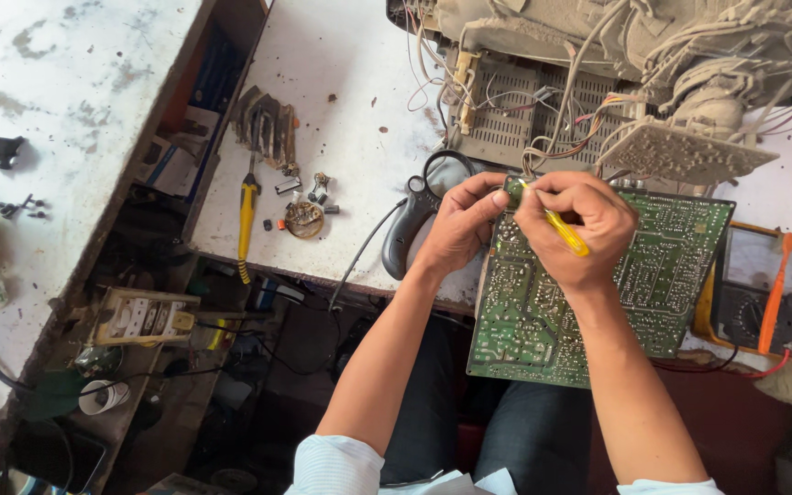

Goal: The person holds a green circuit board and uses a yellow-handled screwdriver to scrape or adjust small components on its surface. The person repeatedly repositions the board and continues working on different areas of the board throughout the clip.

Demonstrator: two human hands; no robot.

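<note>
Matt green circuit board (pixel 598 293), glossy yellow plastic tool (pixel 566 233), rough stained white worktop (pixel 341 137)

the left hand (pixel 458 225) pinches the top corner of a green circuit board (pixel 588 293). the right hand (pixel 579 225) holds a thin yellow tool (pixel 565 231) with its tip down at that same corner. the board leans off the edge of the white counter (pixel 341 137). a dusty old tv chassis (pixel 634 64) with many wires sits just behind it. a yellow screwdriver (pixel 247 220) lies on the counter to the left.
</note>
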